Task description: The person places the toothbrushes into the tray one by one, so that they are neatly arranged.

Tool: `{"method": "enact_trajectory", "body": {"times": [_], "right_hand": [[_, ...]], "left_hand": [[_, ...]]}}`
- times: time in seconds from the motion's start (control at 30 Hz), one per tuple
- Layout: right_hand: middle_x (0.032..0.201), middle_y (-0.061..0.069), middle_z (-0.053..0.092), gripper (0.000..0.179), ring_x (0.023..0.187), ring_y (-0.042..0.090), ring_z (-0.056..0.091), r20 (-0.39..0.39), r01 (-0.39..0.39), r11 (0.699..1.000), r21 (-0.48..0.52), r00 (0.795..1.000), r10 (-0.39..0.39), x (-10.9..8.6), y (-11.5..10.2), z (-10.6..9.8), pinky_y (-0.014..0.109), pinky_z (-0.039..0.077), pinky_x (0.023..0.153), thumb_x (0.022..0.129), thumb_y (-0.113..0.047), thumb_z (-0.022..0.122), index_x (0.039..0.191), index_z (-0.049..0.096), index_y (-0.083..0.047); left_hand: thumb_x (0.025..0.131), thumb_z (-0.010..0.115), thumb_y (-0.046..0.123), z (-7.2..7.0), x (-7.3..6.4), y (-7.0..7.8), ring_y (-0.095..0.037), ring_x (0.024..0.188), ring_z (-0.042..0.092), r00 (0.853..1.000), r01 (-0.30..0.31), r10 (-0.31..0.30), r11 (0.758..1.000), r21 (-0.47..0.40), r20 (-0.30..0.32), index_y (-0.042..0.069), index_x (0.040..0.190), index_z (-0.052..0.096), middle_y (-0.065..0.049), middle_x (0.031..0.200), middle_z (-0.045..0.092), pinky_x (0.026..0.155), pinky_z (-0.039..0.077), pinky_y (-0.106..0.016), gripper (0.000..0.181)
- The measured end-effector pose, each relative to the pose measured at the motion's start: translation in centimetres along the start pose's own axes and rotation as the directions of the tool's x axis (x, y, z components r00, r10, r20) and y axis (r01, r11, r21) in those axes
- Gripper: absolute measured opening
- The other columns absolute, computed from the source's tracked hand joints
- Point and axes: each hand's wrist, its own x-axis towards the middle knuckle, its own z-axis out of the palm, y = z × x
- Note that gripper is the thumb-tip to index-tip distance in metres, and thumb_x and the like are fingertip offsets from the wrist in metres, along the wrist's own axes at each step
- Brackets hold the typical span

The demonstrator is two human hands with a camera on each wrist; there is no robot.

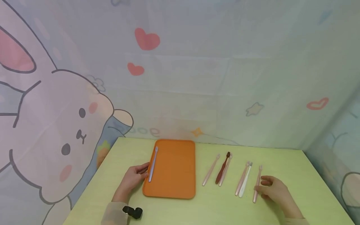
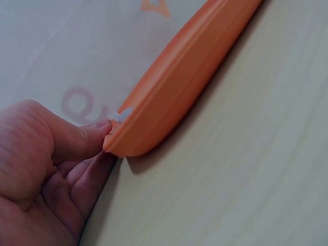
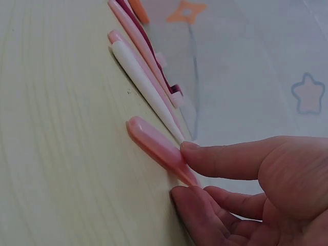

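An orange tray (image 1: 173,168) lies on the table with a lavender toothbrush (image 1: 153,164) along its left side. My left hand (image 1: 133,178) grips the tray's left rim, the thumb over the edge and the fingers beneath, as the left wrist view shows. At the right, my right hand (image 1: 274,189) pinches a pink toothbrush (image 3: 156,146) between thumb and fingers; its handle end points toward the near edge. Just left of it, a white toothbrush (image 1: 245,181) lies against another pink toothbrush (image 1: 242,179).
Between the tray and that pair, a dark red toothbrush (image 1: 222,168) lies against a pink toothbrush (image 1: 226,172), and a separate pink toothbrush (image 1: 211,170) lies nearer the tray. A printed cloth (image 1: 180,93) hangs behind the pale yellow-green table (image 1: 213,209). A black strap piece (image 1: 133,212) sits at the left sleeve.
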Motion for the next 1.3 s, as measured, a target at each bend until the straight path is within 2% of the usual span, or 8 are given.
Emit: {"method": "enact_trajectory", "body": {"times": [0.17, 0.43, 0.73, 1.3], "right_hand": [[0.139, 0.042, 0.055, 0.079, 0.088, 0.021, 0.073, -0.009, 0.002, 1.000, -0.025, 1.000, -0.002, 0.01, -0.07, 0.18, 0.034, 0.065, 0.073, 0.088, -0.015, 0.087, 0.145, 0.045, 0.020], [0.140, 0.042, 0.053, 0.079, 0.097, 0.025, 0.071, -0.005, -0.013, 0.999, -0.030, 1.000, 0.013, 0.04, 0.01, 0.50, 0.035, 0.066, 0.074, 0.090, -0.015, 0.084, 0.148, 0.044, 0.020], [0.133, 0.037, 0.059, 0.074, 0.087, 0.020, 0.071, -0.034, 0.000, 0.999, -0.039, 0.999, -0.002, 0.00, -0.11, 0.66, 0.034, 0.066, 0.070, 0.086, -0.006, 0.079, 0.147, 0.045, 0.020], [0.126, 0.032, 0.063, 0.072, 0.086, 0.020, 0.071, -0.037, 0.015, 0.997, -0.078, 0.999, -0.018, -0.27, -0.29, 0.59, 0.032, 0.065, 0.070, 0.084, -0.007, 0.079, 0.144, 0.048, 0.020]], "left_hand": [[0.097, 0.067, -0.008, 0.03, 0.09, -0.09, -0.038, 0.139, 0.057, 1.000, 0.009, -0.009, 1.000, -0.009, -0.009, -0.007, 0.146, 0.061, -0.025, 0.142, 0.064, 0.114, 0.046, -0.050, 0.050], [0.096, 0.067, -0.008, 0.02, 0.17, -0.34, -0.037, 0.138, 0.058, 1.000, 0.001, -0.001, 1.000, -0.008, -0.008, -0.006, 0.146, 0.061, -0.024, 0.141, 0.065, 0.114, 0.047, -0.048, 0.050], [0.097, 0.067, -0.008, 0.03, 0.18, -0.34, -0.038, 0.138, 0.058, 1.000, 0.000, 0.000, 1.000, -0.010, -0.006, -0.006, 0.146, 0.061, -0.024, 0.142, 0.065, 0.112, 0.049, -0.046, 0.050], [0.097, 0.067, -0.007, -0.01, 0.18, -0.46, -0.038, 0.138, 0.058, 1.000, -0.002, 0.002, 1.000, 0.005, -0.004, -0.007, 0.146, 0.061, -0.024, 0.142, 0.064, 0.113, 0.047, -0.049, 0.049]]}}
